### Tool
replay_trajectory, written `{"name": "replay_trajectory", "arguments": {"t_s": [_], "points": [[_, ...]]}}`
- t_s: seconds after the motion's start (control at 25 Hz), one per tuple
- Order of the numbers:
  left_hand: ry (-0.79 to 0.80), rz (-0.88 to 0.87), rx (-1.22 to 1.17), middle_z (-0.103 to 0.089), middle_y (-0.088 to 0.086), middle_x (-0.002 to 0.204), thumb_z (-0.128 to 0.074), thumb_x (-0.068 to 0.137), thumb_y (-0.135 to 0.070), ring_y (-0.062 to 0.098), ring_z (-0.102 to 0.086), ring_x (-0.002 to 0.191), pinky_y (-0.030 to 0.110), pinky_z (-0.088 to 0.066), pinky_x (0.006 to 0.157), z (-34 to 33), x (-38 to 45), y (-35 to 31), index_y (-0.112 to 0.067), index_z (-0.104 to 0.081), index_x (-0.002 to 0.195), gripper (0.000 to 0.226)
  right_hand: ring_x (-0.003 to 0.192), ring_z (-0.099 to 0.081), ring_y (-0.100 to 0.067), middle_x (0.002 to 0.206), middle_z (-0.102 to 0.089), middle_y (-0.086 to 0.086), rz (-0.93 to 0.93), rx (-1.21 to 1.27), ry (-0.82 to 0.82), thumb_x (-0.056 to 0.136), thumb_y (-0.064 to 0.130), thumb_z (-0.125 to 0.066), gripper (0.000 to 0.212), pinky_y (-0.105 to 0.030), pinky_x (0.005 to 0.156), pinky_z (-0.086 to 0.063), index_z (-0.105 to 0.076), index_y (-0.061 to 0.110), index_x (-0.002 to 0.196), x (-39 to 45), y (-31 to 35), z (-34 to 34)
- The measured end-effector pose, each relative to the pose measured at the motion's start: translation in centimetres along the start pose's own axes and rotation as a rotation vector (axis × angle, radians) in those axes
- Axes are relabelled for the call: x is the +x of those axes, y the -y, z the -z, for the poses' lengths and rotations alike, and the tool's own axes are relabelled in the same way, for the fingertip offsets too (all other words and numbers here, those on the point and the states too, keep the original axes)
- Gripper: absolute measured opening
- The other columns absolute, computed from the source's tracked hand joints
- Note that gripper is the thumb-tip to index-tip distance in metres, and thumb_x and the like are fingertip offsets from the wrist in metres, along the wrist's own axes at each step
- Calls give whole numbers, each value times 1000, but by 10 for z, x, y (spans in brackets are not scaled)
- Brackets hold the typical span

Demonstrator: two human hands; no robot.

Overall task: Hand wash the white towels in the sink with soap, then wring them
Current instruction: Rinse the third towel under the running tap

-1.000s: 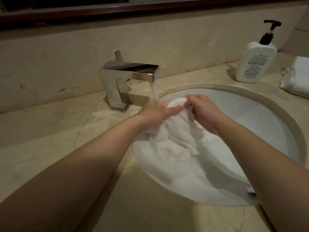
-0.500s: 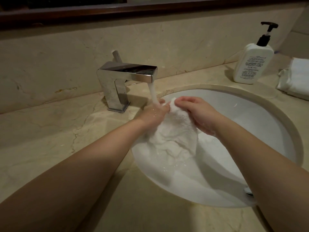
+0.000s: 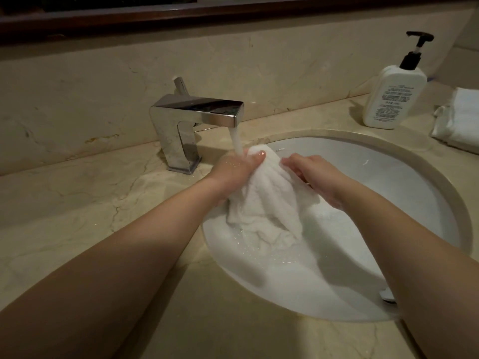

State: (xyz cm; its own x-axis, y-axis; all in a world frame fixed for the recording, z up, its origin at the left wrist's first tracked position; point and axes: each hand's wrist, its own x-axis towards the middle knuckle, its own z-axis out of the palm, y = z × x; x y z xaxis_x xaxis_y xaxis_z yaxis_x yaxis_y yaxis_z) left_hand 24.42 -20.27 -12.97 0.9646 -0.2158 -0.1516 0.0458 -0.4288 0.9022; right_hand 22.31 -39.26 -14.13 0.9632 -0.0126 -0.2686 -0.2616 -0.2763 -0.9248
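Both hands' grip (image 3: 234, 169) (image 3: 315, 174), bunched fluffy white towel (image 3: 269, 200)

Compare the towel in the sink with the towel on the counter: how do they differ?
The towel in the sink is wet and bunched, hanging from both hands (left hand, right hand) under the running faucet. The towel on the counter lies folded and untouched beside the soap bottle. Both are white.
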Motion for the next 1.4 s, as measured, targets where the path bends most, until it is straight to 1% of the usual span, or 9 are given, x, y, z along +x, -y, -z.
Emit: {"name": "replay_trajectory", "arguments": {"t_s": [0.12, 0.28, 0.4, 0.56, 0.72, 0.96, 1.08, 1.24, 1.4], "points": [[-103, 92, -130, -69, 8, 120, -55, 99, -52, 28, -67, 107, 47, -53, 100, 1, 2, 3, -17, -63, 127, 46, 101, -70, -29, 104, -76, -6, -51, -106, 84, 89, 51, -61, 44, -43, 100, -50, -73, 15, 110, -6, 0, -1], [-11, 24, 4, -59, -2, 133, -45, 97, -66, 21, -56, 122, 43, -42, 112, -2, 2, 3, -30, -57, 138, 56, 83, -72, -21, 84, -76, -2, 70, 111, 76, 100, 31, -50, 31, -32, 78, -56, -72, 14, 87, -13, 17, -22], [125, 35, 108, -68, -5, 121, -42, 79, -90, 21, -63, 116, 41, -47, 106, -2, -7, -1, -37, -72, 114, 70, 65, -50, -16, 64, -53, 4, 96, 104, -70, 96, 33, -43, 36, -33, 65, -41, -53, 20, 65, -11, 23, -32], [36, -96, 148, -72, -3, 93, -60, 95, -55, 17, -69, 89, 31, -54, 77, 2, -5, -1, -21, -73, 94, 37, 71, -52, -21, 74, -59, -5, 73, 86, -123, 92, 36, -43, 33, -35, 70, -39, -62, 13, 79, -5, 19, -27], [-131, 17, -155, -72, 4, 110, -59, 98, -49, 22, -68, 100, 41, -54, 97, 2, -1, -1, -15, -69, 114, 39, 78, -52, -25, 79, -59, -6, 6, -208, 34, 90, 55, -41, 47, -36, 81, -40, -58, 12, 79, -7, 5, -15], [15, 55, -156, -75, 2, 111, -63, 76, -71, 21, -72, 101, 40, -55, 98, 5, -7, -3, -20, -73, 115, 65, 88, -67, -34, 96, -71, -21, 160, 182, 83, 97, 26, -56, 36, -44, 84, -53, -68, -7, 102, -14, 19, -35], [39, -15, -118, -78, 2, 104, -71, 84, -64, 18, -75, 95, 38, -58, 94, 10, -6, 0, -17, -75, 113, 55, 96, -71, -34, 100, -75, -18, 136, 294, 69, 98, 23, -51, 32, -44, 89, -55, -74, 1, 100, -9, 22, -40], [-165, 57, -450, -71, 0, 95, -73, 92, -44, 15, -70, 87, 32, -60, 85, 11, -1, -5, -16, -65, 102, 31, 73, -43, -24, 75, -50, -4, 54, -243, 13, 95, 48, -41, 39, -38, 74, -34, -51, 15, 75, -4, 11, -29], [-112, -49, -91, -61, -6, 87, -49, 103, -50, 14, -60, 84, 28, -45, 71, 9, -5, -11, -20, -67, 101, 35, 89, -65, -30, 92, -71, -7, 66, 60, -10, 91, 43, -54, 38, -40, 83, -48, -70, 9, 92, -6, 11, -23]]}}
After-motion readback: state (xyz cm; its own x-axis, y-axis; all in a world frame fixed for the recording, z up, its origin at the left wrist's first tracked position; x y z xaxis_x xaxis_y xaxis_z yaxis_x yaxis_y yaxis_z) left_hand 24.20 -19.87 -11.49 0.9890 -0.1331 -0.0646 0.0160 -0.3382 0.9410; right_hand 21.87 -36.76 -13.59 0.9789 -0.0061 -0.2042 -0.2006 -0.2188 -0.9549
